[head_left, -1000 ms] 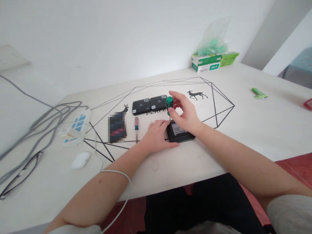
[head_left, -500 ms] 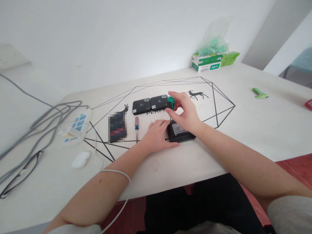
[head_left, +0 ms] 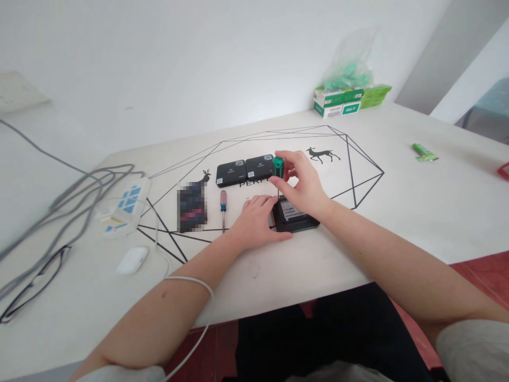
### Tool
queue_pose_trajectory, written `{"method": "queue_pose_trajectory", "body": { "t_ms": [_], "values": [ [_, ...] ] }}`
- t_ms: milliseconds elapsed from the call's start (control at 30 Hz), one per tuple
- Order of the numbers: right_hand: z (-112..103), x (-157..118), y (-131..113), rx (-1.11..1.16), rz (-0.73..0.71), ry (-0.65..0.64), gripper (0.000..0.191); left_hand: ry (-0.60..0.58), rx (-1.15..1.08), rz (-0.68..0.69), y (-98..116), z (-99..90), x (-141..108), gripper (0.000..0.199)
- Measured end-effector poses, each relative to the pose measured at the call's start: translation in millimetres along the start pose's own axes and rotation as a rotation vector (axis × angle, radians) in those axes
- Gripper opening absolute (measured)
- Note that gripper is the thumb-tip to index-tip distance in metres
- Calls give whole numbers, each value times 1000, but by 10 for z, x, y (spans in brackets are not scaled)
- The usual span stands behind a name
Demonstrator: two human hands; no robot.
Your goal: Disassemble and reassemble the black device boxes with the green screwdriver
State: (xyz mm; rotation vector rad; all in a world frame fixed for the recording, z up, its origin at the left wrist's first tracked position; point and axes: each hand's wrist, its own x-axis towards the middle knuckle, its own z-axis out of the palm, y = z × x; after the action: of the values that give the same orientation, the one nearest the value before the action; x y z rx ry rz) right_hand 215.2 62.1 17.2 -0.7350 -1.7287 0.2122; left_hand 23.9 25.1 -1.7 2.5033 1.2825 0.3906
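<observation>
A black flat electronic box [head_left: 297,222] lies on the table with a printed label facing up. My left hand [head_left: 258,220] holds it at its left side, the thumb along the front edge and the fingers by the back left corner. Above that corner, my right hand [head_left: 304,180] has its fingers wrapped round the green handle of a screwdriver [head_left: 278,166]. The screwdriver stands upright, its thin shaft pointing down to the box's back left corner; whether the tip sits in a screw cannot be made out.
Two black boxes [head_left: 231,173] lie side by side behind my hands. Left of my left hand are a second screwdriver [head_left: 223,204] and a blurred dark item [head_left: 191,208]. Farther left are a power strip [head_left: 129,204], cables, glasses and a white case [head_left: 133,260]. Green-white cartons [head_left: 338,101] stand behind.
The green screwdriver handle has turned in my right fingers and stands more upright. My left hand and the box beneath stay in place.
</observation>
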Motion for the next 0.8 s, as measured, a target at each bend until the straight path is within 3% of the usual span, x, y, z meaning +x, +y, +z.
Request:
{"method": "queue_pose_trajectory", "body": {
  "t_ms": [233, 533, 800],
  "values": [
    [-5, -50, 18, 135, 70, -65, 49, -10, 7, -11, 36, -33, -2, 94],
    [0, 0, 24, -9, 23, -52, 53, -12, 1, -7, 22, -17, 3, 95],
    [-3, -28, 15, 117, 56, -98, 64, -15, -5, -9, 46, -48, -4, 90]
  ]
}}
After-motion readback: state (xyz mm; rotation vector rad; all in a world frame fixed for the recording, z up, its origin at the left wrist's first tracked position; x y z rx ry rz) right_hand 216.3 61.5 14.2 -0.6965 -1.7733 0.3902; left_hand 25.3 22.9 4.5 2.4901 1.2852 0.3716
